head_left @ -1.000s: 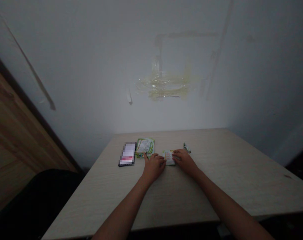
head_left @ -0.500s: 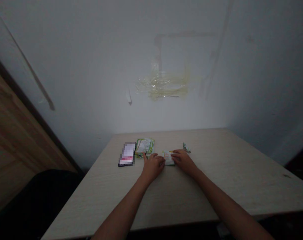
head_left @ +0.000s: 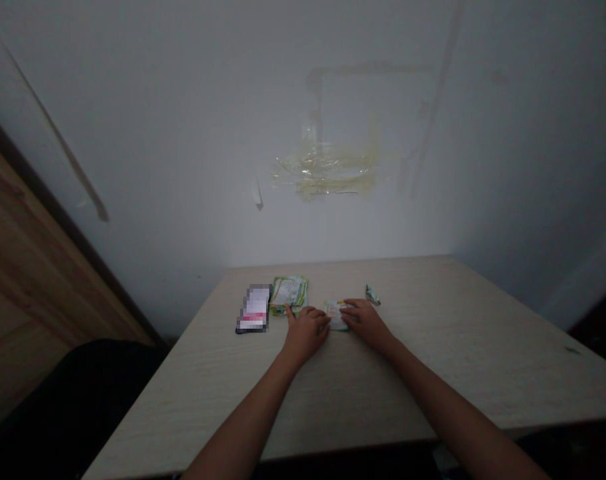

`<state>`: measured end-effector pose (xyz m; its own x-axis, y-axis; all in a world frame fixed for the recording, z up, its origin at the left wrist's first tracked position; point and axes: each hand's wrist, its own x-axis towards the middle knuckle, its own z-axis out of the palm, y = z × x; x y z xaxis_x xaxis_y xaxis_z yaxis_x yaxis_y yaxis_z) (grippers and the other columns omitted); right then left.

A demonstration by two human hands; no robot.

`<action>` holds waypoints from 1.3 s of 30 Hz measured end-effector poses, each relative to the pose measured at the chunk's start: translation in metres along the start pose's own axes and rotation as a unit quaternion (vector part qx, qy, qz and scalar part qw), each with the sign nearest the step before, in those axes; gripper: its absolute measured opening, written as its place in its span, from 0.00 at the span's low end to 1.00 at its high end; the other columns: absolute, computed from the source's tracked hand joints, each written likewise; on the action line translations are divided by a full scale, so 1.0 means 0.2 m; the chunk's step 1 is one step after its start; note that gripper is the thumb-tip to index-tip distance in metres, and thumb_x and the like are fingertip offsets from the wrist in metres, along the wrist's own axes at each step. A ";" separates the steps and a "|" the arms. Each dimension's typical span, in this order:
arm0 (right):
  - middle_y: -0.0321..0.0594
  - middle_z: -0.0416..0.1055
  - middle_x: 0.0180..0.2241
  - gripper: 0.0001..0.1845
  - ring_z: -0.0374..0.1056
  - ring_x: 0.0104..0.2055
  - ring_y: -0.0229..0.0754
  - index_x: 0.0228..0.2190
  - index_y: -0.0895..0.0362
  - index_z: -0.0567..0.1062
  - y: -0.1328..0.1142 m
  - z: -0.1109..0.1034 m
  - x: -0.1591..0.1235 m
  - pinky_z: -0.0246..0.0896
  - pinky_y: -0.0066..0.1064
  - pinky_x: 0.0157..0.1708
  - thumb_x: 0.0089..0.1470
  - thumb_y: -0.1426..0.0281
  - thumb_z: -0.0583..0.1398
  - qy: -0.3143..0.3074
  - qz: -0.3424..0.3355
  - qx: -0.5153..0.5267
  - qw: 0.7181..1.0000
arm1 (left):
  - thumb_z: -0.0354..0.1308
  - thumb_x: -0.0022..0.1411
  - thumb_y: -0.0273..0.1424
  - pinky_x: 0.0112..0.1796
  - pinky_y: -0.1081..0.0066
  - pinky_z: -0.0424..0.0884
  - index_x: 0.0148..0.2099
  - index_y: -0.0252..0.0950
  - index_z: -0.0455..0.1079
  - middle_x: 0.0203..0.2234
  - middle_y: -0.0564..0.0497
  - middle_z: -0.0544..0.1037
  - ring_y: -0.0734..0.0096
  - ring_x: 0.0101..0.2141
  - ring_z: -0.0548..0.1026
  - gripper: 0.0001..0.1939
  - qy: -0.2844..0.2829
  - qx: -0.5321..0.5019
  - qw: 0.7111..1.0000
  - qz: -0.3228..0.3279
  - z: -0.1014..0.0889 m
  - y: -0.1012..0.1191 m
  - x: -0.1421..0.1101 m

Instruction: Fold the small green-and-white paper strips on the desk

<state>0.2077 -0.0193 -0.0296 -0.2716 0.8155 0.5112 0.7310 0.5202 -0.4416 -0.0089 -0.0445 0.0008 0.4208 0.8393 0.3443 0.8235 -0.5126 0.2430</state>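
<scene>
The small paper packet (head_left: 335, 315) lies on the table (head_left: 433, 373) between the left hand (head_left: 307, 333) and right hand (head_left: 365, 322), both half-open at its edges. It seems light and soft, best taken by the edges.

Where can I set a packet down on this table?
Open tabletop lies right of the right hand and small green wrapper, and in front of both hands. It's crowded around the phone, green packets, left hand and small packet.

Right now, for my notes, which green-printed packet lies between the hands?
The small pale sachet, partly under the right hand; the larger green packet sits beyond the left hand, the tiny crumpled green wrapper beyond the right.
</scene>
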 end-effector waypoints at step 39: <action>0.44 0.75 0.50 0.13 0.69 0.52 0.49 0.42 0.53 0.80 -0.03 -0.03 0.01 0.60 0.45 0.55 0.56 0.67 0.62 -0.018 0.021 -0.014 1.000 | 0.52 0.66 0.38 0.56 0.28 0.23 0.47 0.51 0.76 0.47 0.51 0.80 0.56 0.53 0.69 0.12 -0.033 -0.007 0.998 -0.051 -0.03 0.00 0.01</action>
<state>0.2062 -0.0224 -0.0215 -0.2624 0.8446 0.4666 0.7594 0.4791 -0.4402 -0.0098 -0.0437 0.0070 0.3588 0.8973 0.2572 0.8583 -0.4255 0.2868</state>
